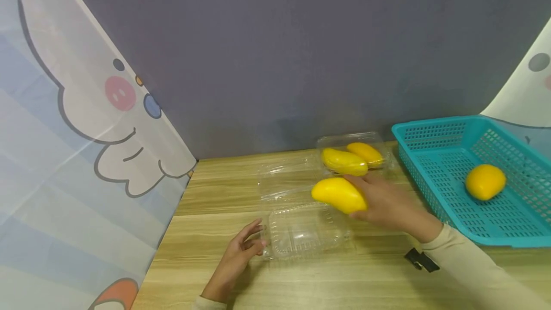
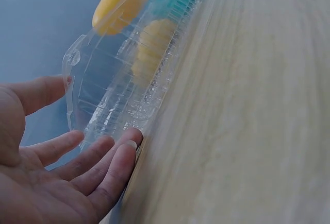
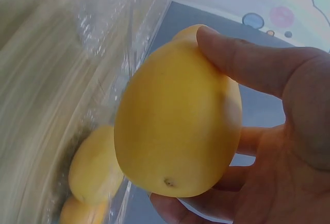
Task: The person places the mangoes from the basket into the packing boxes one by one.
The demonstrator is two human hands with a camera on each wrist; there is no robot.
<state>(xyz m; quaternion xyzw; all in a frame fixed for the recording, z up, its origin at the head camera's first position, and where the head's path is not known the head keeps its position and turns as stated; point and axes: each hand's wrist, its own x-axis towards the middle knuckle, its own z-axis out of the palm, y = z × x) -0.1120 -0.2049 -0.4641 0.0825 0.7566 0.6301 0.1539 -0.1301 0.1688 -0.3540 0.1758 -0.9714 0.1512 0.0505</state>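
My right hand (image 1: 380,202) grips a yellow mango (image 1: 339,194), which overlaps the back edge of an open clear plastic clamshell box (image 1: 301,236) in the head view. From the right wrist view, thumb and fingers wrap around the mango (image 3: 178,121), its blunt end toward the camera. My left hand (image 1: 241,248) is at the box's left edge; the left wrist view shows its loosely extended fingers (image 2: 111,175) right at the clear rim. The box's lid (image 1: 286,178) lies folded back behind its base.
Behind on the right, a second clear box (image 1: 350,138) contains two mangoes (image 1: 344,161). A teal plastic basket (image 1: 447,224) with one mango (image 1: 485,182) stands at the right. Near the right forearm lies a small black object (image 1: 422,260). A grey wall (image 1: 280,61) rises behind the wooden table (image 1: 206,233).
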